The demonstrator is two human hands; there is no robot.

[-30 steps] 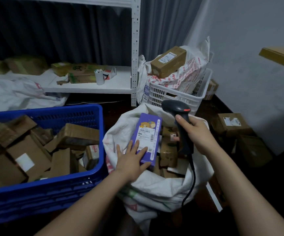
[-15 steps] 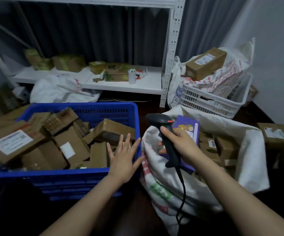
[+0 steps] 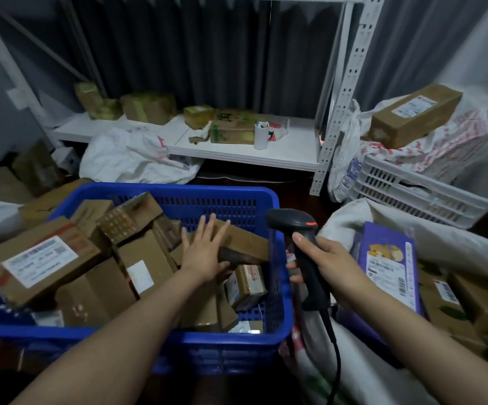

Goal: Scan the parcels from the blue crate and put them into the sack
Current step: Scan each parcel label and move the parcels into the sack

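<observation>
Our L hand (image 3: 204,252) lies flat on a brown parcel (image 3: 242,244) at the R side of the blue crate (image 3: 231,192). The fingers are straight & spread out, not gripping anything. Our R hand (image 3: 333,264) is curled tight round the handle of the black scanner (image 3: 312,285), just R of the crate. The scanner has a small red mark on its head, & its cable (image 3: 336,361) hangs down near us.

The crate is full of brown parcels. The big box (image 3: 32,258) at the near L has a white label w/ barcodes & red tape, but the words are too small to read. A small parcel (image 3: 248,282) near our L wrist has a red & white sticker.

The white sack (image 3: 456,244) sits open on the R. A purple box (image 3: 388,264) leans inside it, w/ an orange cartoon pic & a white barcode label we can't read.

Far back, a white shelf (image 3: 289,153) holds boxes & a white cup (image 3: 261,135). Far R, a white crate (image 3: 412,194) holds a bag w/ red print, and a long box (image 3: 415,115) w/ a label lies on top.
</observation>
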